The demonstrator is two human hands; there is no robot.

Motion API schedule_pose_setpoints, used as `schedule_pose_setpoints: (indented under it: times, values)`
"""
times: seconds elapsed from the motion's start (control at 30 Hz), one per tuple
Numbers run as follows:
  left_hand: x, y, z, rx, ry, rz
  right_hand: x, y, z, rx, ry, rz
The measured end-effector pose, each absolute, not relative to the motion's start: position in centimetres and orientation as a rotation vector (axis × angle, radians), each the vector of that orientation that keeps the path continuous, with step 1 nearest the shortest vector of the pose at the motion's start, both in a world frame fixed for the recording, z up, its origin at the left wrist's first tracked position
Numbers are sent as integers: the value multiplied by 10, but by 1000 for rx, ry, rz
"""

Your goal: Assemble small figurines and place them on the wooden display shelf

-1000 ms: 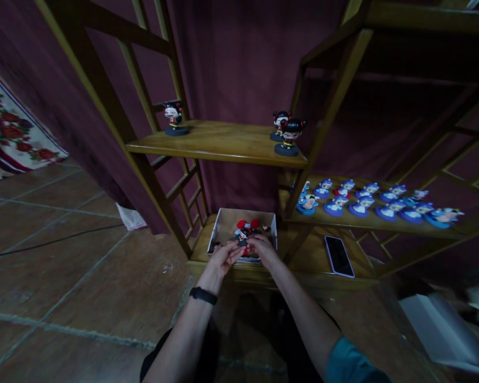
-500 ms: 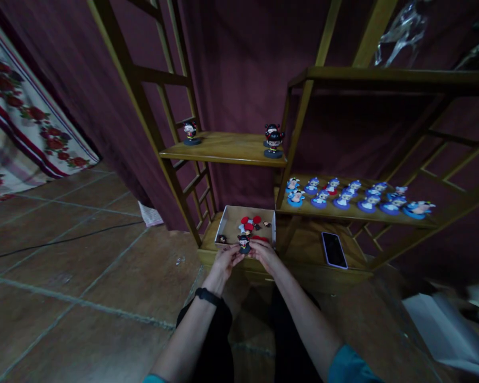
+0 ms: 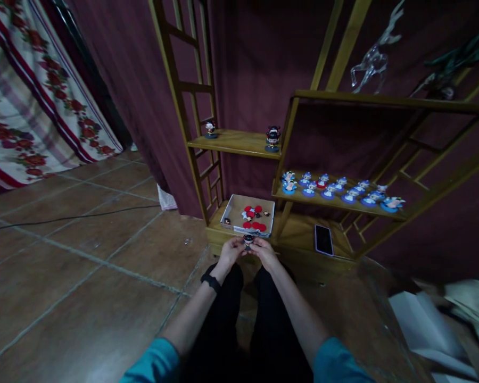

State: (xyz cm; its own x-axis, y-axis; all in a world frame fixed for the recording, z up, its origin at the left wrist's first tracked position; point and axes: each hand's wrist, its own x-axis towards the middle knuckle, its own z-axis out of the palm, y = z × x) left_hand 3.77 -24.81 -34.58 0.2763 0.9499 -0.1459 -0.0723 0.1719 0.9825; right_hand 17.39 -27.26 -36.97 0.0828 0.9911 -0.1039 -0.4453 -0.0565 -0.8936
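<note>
Between my left hand [image 3: 232, 250] and my right hand [image 3: 265, 251] is a small black-haired figurine [image 3: 248, 242], upright on its dark base. The fingers of both hands are closed on it from either side, just in front of a shallow box [image 3: 228, 209]. Inside the box lie several red discs [image 3: 257, 226] and some small figurine parts [image 3: 249, 215]. On the shelf [image 3: 239, 142] above, one similar figurine [image 3: 210, 130] stands at the left end and two more figurines [image 3: 272, 140] stand one behind the other at the right end.
Two rows of purple-and-blue figurines [image 3: 329, 190] line the shelf to the right. Below them a phone [image 3: 323, 240] lies on the lowest board. A clear deer ornament [image 3: 372, 63] stands higher up. A white carton [image 3: 427, 322] sits on the floor at right; a black cable [image 3: 83, 216] crosses at left.
My hands and the figurine have drawn back from over the box's front edge towards me. The camera view has shifted, so the shelves appear smaller and farther away.
</note>
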Motion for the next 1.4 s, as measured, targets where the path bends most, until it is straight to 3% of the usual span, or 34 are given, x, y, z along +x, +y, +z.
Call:
schedule_pose_setpoints:
  times: [0.23, 0.43, 0.83, 1.4]
  values:
    - [31, -269, -321, 1904, 1222, 888, 175, -285, -360, -953, -740, 1405]
    - [17, -277, -322, 1990, 1157, 993, 170, -279, -365, -1023, -759, 1440]
    - [-3, -257, -325, 2235, 1130, 690, 164, -263, -372, -1114, -834, 1409]
    - [9, -255, -328, 2284, 1054, 678, 175, -265, -369, -1215, -840, 1356]
